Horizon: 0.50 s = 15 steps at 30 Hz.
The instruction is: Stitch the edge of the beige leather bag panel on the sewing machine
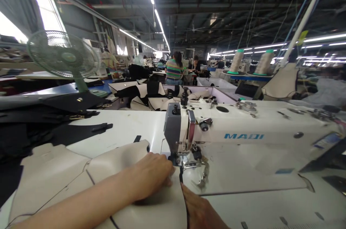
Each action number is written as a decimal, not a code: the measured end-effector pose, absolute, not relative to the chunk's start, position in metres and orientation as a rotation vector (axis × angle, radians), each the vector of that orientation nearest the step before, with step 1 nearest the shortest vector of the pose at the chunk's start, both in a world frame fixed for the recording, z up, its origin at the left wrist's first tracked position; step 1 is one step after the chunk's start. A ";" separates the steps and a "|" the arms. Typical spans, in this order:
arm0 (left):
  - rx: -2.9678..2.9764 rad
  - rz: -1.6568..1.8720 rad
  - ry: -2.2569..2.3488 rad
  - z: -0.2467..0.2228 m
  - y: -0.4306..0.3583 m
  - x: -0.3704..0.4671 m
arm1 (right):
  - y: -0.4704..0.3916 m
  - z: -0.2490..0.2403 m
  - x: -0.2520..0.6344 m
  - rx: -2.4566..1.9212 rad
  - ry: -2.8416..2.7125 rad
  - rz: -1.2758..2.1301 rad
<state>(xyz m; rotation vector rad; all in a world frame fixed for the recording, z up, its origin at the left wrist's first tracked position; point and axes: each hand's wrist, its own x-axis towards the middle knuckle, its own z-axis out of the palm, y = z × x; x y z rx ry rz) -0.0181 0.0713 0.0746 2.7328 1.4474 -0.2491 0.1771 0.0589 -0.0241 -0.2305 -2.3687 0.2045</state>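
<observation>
A white sewing machine (243,130) marked MAQI stands on the white table (256,207). Cream fabric with dark seam lines (67,182) lies in front of its presser foot (189,164). My left hand (152,176) rests flat on the fabric just left of the needle, fingers pressing the cloth down. My right hand (200,211) lies at the bottom edge, its fingertips on the fabric's right edge below the presser foot. A thin dark strip (180,175) hangs under the foot.
Black fabric pieces (54,124) are piled at the left. A green fan (65,58) stands behind them. Two thread cones (251,61) sit at the back right. Other people (174,70) work at tables farther back.
</observation>
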 end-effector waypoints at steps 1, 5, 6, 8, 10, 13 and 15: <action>2.716 -0.251 1.464 0.073 0.073 -0.016 | 0.060 -0.024 0.178 -0.236 -2.375 0.253; 2.655 -0.243 1.492 0.069 0.077 -0.012 | 0.061 -0.028 0.178 -0.282 -2.385 0.394; 2.650 -0.238 1.494 0.068 0.077 -0.011 | 0.061 -0.029 0.177 -0.292 -2.386 0.409; 2.653 -0.228 1.488 0.065 0.078 -0.012 | 0.061 -0.030 0.177 -0.284 -2.360 0.423; 2.669 -0.207 1.472 0.063 0.079 -0.012 | 0.061 -0.029 0.177 -0.261 -2.321 0.429; 2.687 -0.194 1.445 0.064 0.079 -0.013 | 0.061 -0.029 0.177 -0.257 -2.328 0.425; 2.693 -0.202 1.433 0.066 0.079 -0.012 | 0.061 -0.030 0.177 -0.270 -2.349 0.402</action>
